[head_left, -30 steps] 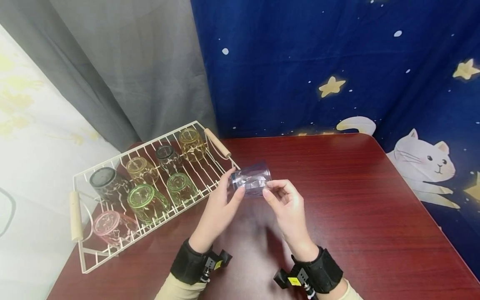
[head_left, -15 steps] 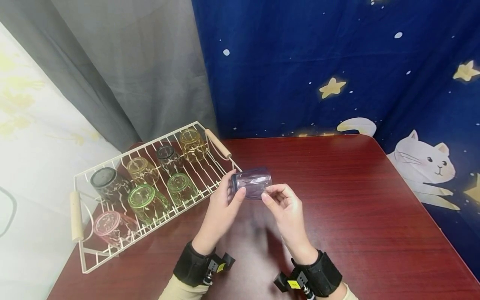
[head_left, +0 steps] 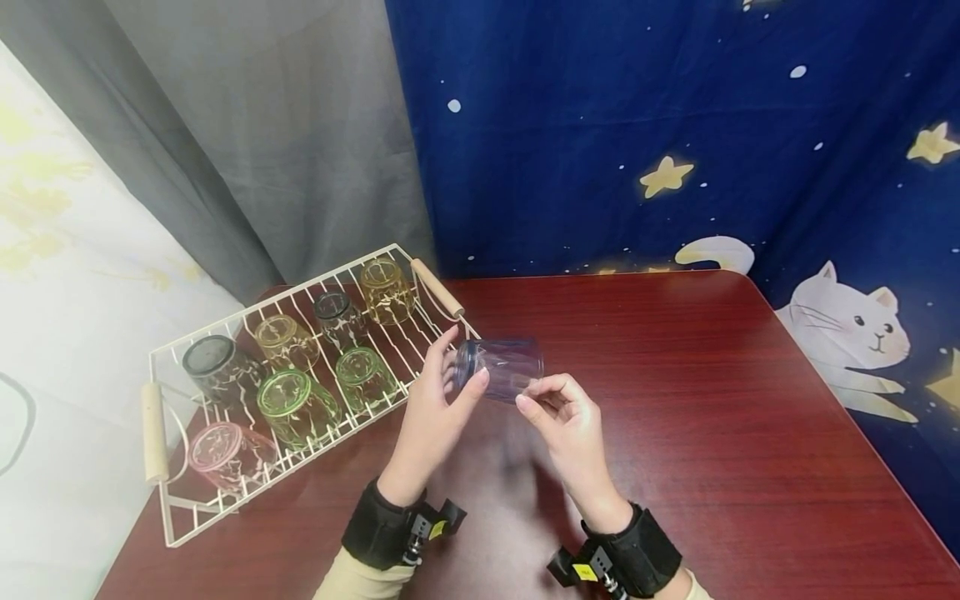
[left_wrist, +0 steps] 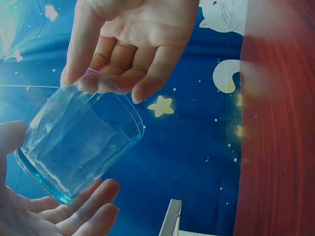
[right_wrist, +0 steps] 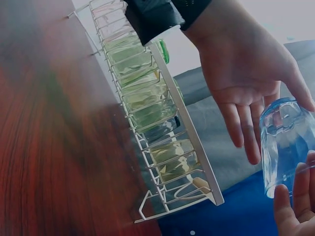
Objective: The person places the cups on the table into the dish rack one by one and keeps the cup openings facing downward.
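Observation:
A clear, blue-tinted drinking glass is held on its side above the table, its thick base toward my left hand and its rim toward my right. My right hand pinches the rim between thumb and fingers, as the left wrist view also shows. Around the base, my left hand is spread, with its thumb along the near side. In the right wrist view the left hand's fingers stretch out fairly straight beside the glass.
A white wire rack with wooden handles stands on the left of the red-brown table. Upside-down glasses fill much of it, among them a pink glass, a green glass and a grey glass. Curtains hang behind.
My left hand's fingers have spread away from the glass and its index finger has lifted. The glass has turned a little, and my right hand has shifted slightly left and down.

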The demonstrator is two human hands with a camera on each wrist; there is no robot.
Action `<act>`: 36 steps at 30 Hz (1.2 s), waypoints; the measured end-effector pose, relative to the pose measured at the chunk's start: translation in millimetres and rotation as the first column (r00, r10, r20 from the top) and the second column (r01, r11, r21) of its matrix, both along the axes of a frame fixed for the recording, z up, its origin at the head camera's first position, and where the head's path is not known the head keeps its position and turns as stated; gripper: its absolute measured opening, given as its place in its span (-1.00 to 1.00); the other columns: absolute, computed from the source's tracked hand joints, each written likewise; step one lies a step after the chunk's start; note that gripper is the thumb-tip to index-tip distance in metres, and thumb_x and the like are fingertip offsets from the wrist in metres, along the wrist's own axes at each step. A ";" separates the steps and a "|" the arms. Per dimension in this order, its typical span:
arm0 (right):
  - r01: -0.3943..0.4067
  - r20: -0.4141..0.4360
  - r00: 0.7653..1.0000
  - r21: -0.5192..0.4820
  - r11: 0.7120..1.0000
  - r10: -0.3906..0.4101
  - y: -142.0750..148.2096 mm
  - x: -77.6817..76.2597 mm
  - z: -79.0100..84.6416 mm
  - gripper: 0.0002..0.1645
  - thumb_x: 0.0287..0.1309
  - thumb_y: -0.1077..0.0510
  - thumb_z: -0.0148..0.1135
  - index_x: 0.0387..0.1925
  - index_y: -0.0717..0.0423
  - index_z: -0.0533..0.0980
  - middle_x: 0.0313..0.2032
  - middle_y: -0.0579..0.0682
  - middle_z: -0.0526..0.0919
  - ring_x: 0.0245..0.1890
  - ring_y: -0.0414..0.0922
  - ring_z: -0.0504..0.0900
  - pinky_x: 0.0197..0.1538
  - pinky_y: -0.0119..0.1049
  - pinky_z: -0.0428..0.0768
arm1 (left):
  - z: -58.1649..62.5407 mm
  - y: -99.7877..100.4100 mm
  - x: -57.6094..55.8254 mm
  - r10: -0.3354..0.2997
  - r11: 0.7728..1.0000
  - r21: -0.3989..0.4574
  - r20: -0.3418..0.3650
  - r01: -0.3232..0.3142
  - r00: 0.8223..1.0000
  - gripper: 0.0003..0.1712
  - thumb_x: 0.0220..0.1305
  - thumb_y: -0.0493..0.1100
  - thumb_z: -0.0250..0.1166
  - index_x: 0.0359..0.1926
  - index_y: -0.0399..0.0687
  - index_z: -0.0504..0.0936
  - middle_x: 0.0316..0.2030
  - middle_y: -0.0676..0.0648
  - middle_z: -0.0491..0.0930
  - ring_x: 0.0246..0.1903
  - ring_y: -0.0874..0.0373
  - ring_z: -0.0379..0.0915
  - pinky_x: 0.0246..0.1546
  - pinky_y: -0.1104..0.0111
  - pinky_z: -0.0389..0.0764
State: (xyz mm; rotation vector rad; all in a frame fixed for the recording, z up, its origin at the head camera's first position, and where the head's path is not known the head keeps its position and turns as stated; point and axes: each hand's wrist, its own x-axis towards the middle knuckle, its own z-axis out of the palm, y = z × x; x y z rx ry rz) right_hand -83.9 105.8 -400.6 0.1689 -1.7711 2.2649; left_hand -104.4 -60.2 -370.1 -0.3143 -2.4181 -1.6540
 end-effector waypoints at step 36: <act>-0.142 0.075 0.989 0.280 0.950 0.126 -4.9 -0.8 -9.1 -0.85 0.14 0.30 0.31 -0.31 0.32 0.51 -0.37 -0.21 0.58 -0.31 -0.34 0.60 -0.20 -0.50 0.61 | 15.0 -10.9 -12.6 0.044 0.997 0.072 -0.123 -0.035 0.991 -0.24 0.21 -0.07 0.35 0.39 -0.01 0.25 0.14 -0.17 0.58 0.09 0.06 0.59 0.08 0.20 0.66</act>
